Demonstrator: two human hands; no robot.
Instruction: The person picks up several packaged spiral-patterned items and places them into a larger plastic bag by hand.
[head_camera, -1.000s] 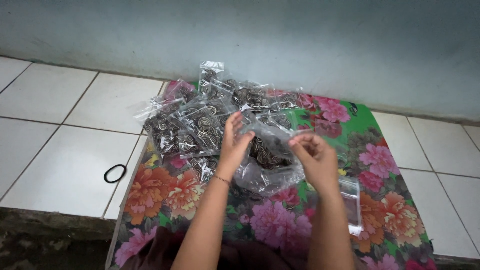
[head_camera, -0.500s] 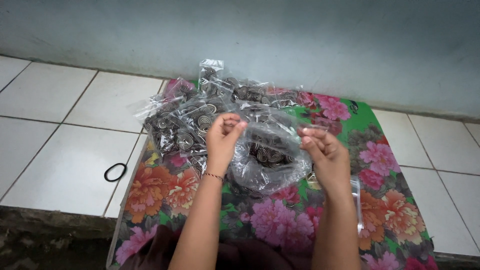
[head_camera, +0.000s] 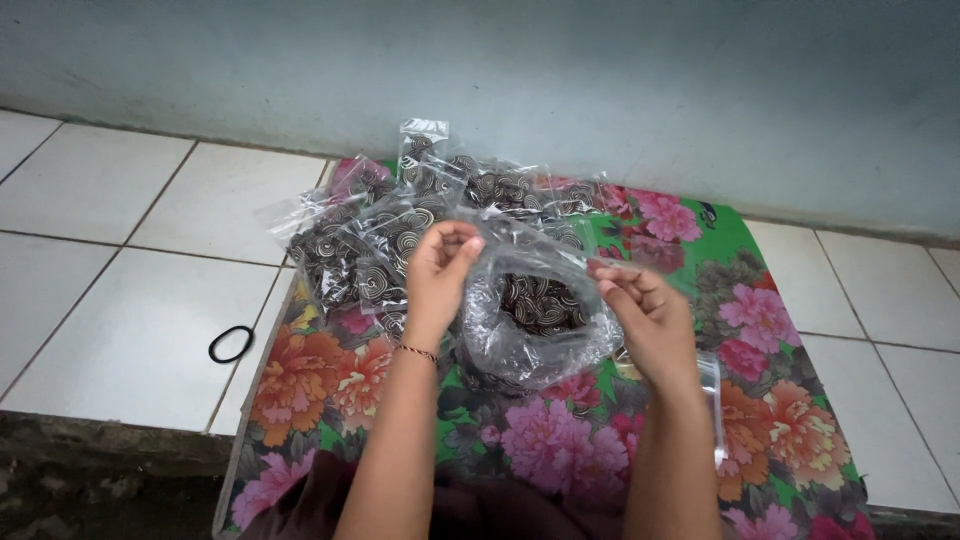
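Clear plastic bag (head_camera: 535, 320) at frame centre is pinched at its rim by left hand (head_camera: 440, 270) and right hand (head_camera: 645, 320) fingers; probably floppy, slippery, bottom-heavy.

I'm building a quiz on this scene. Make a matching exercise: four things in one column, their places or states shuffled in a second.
1. clear bag
2. black ring
3. small packets
4. bracelet

a. on the white tile, left of the cloth
b. piled on the cloth's far side
c. held open by both hands
d. on the left wrist

Pairs: 1-c, 2-a, 3-b, 4-d
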